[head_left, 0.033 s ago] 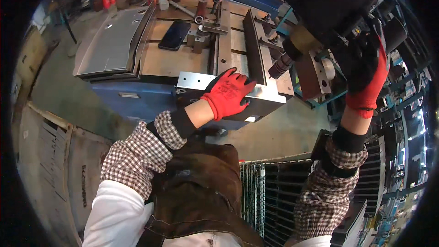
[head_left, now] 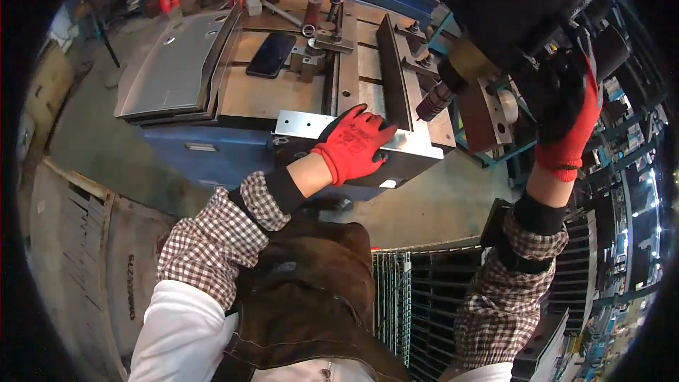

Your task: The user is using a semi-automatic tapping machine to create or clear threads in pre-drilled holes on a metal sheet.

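My left hand (head_left: 356, 143), in a red glove with black fingertips, is closed over a bright bent metal plate (head_left: 297, 124) with small holes. The plate lies along the front edge of the machine table. Up on the right, my right hand (head_left: 571, 110), gloved alike, is raised beside the dark head of a drilling machine (head_left: 513, 10). Its fingers look curled, but they blend into the dark machine, so what they hold is hidden. A curved grey rod shows by that hand. Between my hands the dark, ridged tool end (head_left: 435, 102) points down near the plate's right end.
Grey sheet-metal parts (head_left: 177, 64) are stacked at the table's left. A black phone (head_left: 271, 55), a wrench (head_left: 283, 14) and metal blocks (head_left: 308, 66) lie behind the plate. A long dark bar (head_left: 394, 71) and clamps stand on the table. A wire rack (head_left: 438, 297) is low on the right.
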The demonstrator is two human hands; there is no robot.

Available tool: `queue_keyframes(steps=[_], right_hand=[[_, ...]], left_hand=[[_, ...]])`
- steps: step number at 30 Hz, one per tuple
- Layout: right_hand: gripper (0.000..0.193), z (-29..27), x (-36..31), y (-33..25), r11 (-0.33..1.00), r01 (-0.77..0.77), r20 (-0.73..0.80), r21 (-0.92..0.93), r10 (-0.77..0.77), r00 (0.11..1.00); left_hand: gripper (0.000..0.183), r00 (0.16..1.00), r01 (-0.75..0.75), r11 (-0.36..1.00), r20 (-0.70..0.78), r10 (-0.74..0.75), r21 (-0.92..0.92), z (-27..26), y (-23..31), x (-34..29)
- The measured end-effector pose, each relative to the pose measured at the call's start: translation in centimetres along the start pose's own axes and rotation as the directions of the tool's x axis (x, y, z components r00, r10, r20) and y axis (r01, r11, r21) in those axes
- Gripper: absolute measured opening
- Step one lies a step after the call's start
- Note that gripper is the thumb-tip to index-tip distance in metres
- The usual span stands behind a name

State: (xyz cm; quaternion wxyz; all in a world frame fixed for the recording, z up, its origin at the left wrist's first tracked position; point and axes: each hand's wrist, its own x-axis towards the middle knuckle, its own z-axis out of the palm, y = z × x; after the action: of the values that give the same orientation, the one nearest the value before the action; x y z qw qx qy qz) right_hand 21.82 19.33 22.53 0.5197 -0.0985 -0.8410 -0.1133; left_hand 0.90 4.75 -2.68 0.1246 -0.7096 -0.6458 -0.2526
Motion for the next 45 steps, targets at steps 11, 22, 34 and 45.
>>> queue_keyframes(steps=[11,22,34,45], right_hand=[[0.042,0.5,-0.7,-0.3,0.865,-0.202,-0.044,0.459,0.249,0.967],[0.036,0.6,-2.7,-1.1,0.695,-0.406,0.049,0.594,0.473,0.880],[0.037,0.7,-3.7,0.7,0.989,-0.128,-0.023,0.071,0.130,0.991],[0.034,0.8,-3.1,-1.7,0.874,-0.267,-0.043,0.406,0.310,0.950]], left_hand=[[0.067,1.000,-0.007,0.999,0.007,0.006,0.031,-0.2,-0.1,-0.1],[0.066,1.000,-0.020,0.999,0.003,0.020,0.033,-0.1,0.0,0.0],[0.070,0.999,-0.009,1.000,0.048,0.008,0.025,-0.3,0.0,0.2],[0.069,0.999,-0.018,0.999,0.030,0.017,0.041,0.1,-0.3,0.1]])
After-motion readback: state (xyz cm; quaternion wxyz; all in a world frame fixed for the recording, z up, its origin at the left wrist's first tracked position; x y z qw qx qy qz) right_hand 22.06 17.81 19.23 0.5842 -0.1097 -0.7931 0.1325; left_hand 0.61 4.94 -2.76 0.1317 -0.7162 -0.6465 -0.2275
